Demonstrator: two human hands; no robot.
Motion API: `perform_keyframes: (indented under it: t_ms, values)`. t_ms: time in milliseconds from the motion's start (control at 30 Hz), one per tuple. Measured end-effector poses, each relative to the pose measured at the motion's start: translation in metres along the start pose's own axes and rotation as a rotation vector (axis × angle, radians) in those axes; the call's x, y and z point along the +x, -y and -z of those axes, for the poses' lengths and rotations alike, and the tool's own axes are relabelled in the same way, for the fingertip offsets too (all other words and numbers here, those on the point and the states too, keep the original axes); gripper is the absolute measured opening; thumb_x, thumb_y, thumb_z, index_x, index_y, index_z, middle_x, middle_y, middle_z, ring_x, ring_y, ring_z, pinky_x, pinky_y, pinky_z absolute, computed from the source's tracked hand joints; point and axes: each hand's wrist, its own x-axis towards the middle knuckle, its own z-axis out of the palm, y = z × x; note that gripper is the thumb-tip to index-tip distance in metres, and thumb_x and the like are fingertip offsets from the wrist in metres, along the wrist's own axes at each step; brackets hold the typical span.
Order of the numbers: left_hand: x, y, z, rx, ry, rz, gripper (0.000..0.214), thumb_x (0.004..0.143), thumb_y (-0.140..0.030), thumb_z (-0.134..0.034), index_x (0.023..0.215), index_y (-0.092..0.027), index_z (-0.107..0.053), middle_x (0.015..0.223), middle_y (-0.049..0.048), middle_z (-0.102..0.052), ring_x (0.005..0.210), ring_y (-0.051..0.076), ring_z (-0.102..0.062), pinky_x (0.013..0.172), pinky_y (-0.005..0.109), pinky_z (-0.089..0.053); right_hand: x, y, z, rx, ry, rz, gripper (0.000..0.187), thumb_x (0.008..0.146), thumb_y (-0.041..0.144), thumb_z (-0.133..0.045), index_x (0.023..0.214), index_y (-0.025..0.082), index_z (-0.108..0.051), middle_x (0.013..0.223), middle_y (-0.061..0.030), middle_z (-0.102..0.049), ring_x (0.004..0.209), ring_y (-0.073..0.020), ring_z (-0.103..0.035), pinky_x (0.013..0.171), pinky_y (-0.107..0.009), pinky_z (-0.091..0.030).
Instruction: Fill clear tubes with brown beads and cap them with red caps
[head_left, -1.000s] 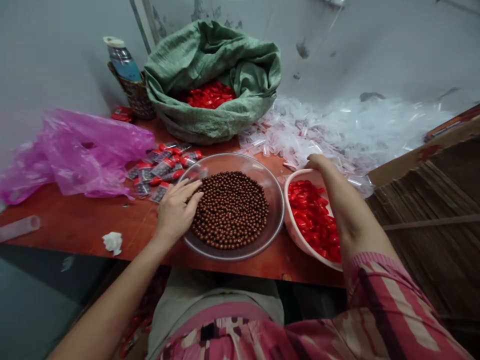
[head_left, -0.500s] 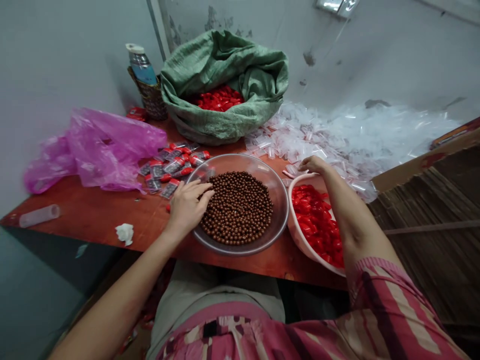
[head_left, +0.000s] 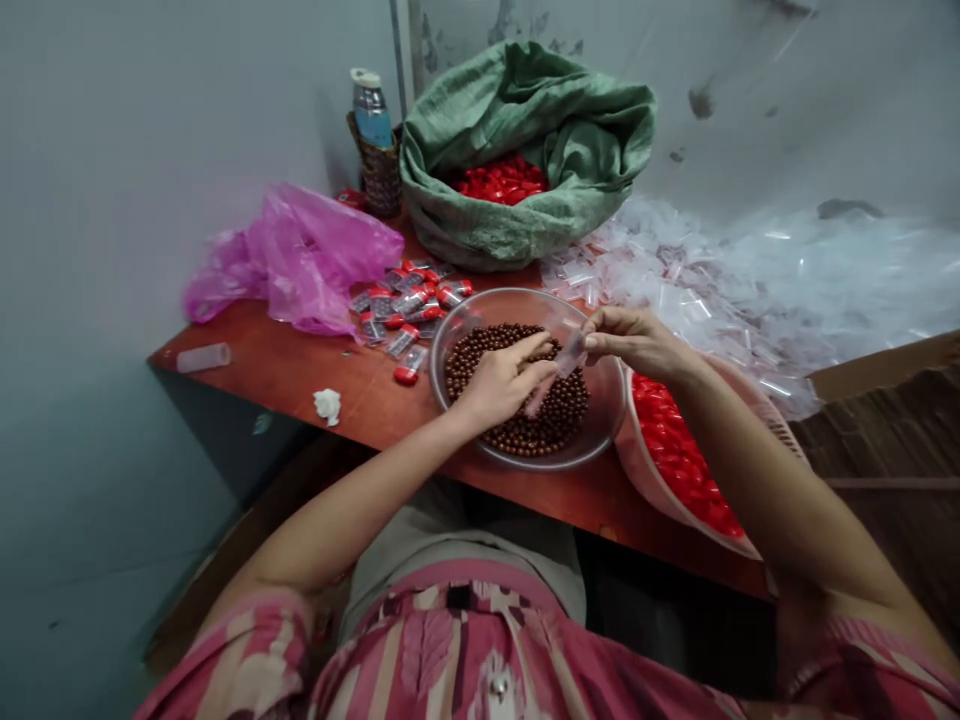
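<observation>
My right hand pinches a small clear plastic bottle between thumb and fingertips, tilted above a see-through bowl. Brown round balls fill the bottom of that bowl. Over the balls lies my left hand, fingers stretched out and apart, its tips close to the bottle's lower end. Whether they touch it I cannot tell. A blurred pinkish shape shows just below the left fingers; its kind is unclear. Beside the bowl, under my right forearm, a pink basin holds red caps.
Filled red-capped bottles lie left of the bowl, near a pink plastic bag. Behind stands a green sack of red pieces. Clear empty bottles heap at the right, cardboard beyond. A flask stands at the back.
My right hand has come from the pile of clear bottles to above the bowl, now with a bottle. My left hand has moved from the bowl's left rim in over the balls. The view has shifted.
</observation>
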Motion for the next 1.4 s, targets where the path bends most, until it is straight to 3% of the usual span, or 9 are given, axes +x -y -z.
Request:
perform_keyframes:
  t_ms: [167,400,633,800,900,1033,1167,1267,1400]
  values:
    - [0.001,0.004,-0.009,-0.477,-0.066,0.243,0.019,0.08,-0.015,-0.065,0.099,-0.011,-0.067,0.091,0.0059,-0.074,0.073,0.012,-0.071,0.074,0.026,-0.059,-0.001,0.0,-0.04,0.183,-0.238,0.026,0.042,0.059,0.044,-0.087,0.085,0.019,-0.066,0.077,0.0008,-0.067,0.059,-0.0095,-0.058,0.05,-0.02,-0.049]
    - [0.002,-0.001,-0.002,-0.552,-0.12,0.328,0.02,0.08,-0.015,-0.068,0.099,-0.014,-0.066,0.086,0.002,-0.073,0.065,0.01,-0.067,0.07,0.027,-0.059,-0.002,0.005,-0.065,0.253,-0.31,0.01,0.054,0.054,0.044,-0.088,0.093,0.022,-0.059,0.085,0.0006,-0.066,0.069,-0.0115,-0.061,0.053,-0.019,-0.05]
    - [0.0,0.0,0.006,0.046,-0.253,-0.055,0.016,0.079,-0.019,-0.067,0.095,-0.015,-0.07,0.093,0.0047,-0.075,0.084,0.016,-0.069,0.082,0.028,-0.052,-0.004,0.003,-0.079,0.095,-0.387,0.042,0.056,0.061,0.05,-0.083,0.099,0.022,-0.053,0.082,0.001,-0.06,0.07,-0.0135,-0.06,0.05,-0.021,-0.049]
    - [-0.003,-0.005,0.01,0.48,-0.061,-0.182,0.014,0.084,-0.024,-0.064,0.092,-0.016,-0.072,0.092,0.0059,-0.075,0.085,0.018,-0.068,0.081,0.027,-0.048,-0.009,-0.011,-0.084,0.081,-0.356,-0.008,0.054,0.064,0.043,-0.08,0.109,0.02,-0.06,0.087,-0.0011,-0.067,0.08,-0.0179,-0.064,0.07,-0.03,-0.054]
    - [0.004,-0.005,0.013,0.725,0.173,-0.152,0.017,0.083,-0.031,-0.065,0.089,-0.016,-0.073,0.088,0.0084,-0.074,0.086,0.022,-0.068,0.08,0.029,-0.047,-0.007,-0.026,-0.07,-0.162,-0.272,0.015,0.05,0.072,0.04,-0.072,0.116,0.019,-0.063,0.102,-0.0042,-0.071,0.094,-0.0224,-0.065,0.084,-0.035,-0.052]
    - [0.019,0.004,0.006,1.051,0.367,0.051,0.026,0.083,-0.038,-0.066,0.087,-0.014,-0.076,0.089,0.0154,-0.074,0.09,0.028,-0.069,0.078,0.032,-0.049,0.003,-0.037,-0.043,-0.954,0.043,0.049,0.051,0.078,0.023,-0.064,0.128,0.015,-0.058,0.112,-0.0115,-0.071,0.101,-0.028,-0.065,0.087,-0.037,-0.048]
    - [0.028,0.016,-0.008,1.15,0.49,0.115,0.026,0.09,-0.024,-0.056,0.091,-0.007,-0.076,0.097,0.0229,-0.073,0.1,0.034,-0.068,0.081,0.038,-0.05,0.009,-0.039,-0.038,-1.534,0.34,0.126,0.03,0.088,0.009,-0.045,0.109,0.005,-0.065,0.101,-0.0207,-0.071,0.098,-0.0294,-0.064,0.082,-0.037,-0.045]
    - [0.026,0.021,-0.012,1.15,0.497,0.078,0.03,0.092,-0.015,-0.048,0.094,-0.006,-0.076,0.103,0.0254,-0.071,0.105,0.035,-0.067,0.085,0.043,-0.05,0.012,-0.046,-0.047,-1.701,0.421,0.22,0.03,0.09,0.008,-0.04,0.098,0.004,-0.068,0.097,-0.0228,-0.07,0.095,-0.0306,-0.063,0.079,-0.039,-0.045]
    - [0.02,0.007,-0.002,1.121,0.444,-0.04,0.034,0.09,-0.005,-0.045,0.071,-0.007,-0.073,0.098,0.0212,-0.073,0.101,0.029,-0.07,0.086,0.042,-0.053,0.016,-0.06,-0.067,-1.551,0.615,0.352,0.027,0.083,0.002,-0.046,0.093,0.007,-0.071,0.099,-0.024,-0.07,0.099,-0.0299,-0.063,0.085,-0.039,-0.045]
